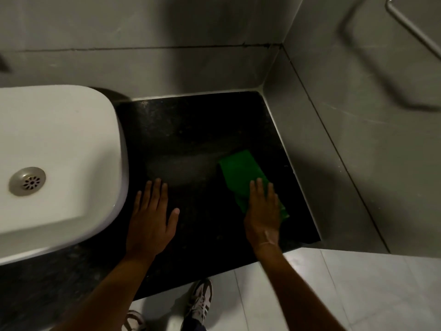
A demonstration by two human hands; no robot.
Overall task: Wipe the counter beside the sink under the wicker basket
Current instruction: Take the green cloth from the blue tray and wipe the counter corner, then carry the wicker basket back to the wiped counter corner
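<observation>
The black stone counter (191, 130) lies to the right of the white sink (59, 149). A folded green cloth (241, 173) lies on the counter near its right side. My right hand (263, 211) presses flat on the near end of the cloth, fingers straight and slightly spread. Flat on the bare counter beside the sink's right edge rests my left hand (152, 218), fingers apart, holding nothing. No wicker basket is in view.
Grey tiled walls (346, 139) close in the counter at the back and right. A metal rail (410, 22) is fixed to the right wall. The sink has a metal drain (27, 181). Below the counter's front edge are light floor tiles and my shoes (200, 299).
</observation>
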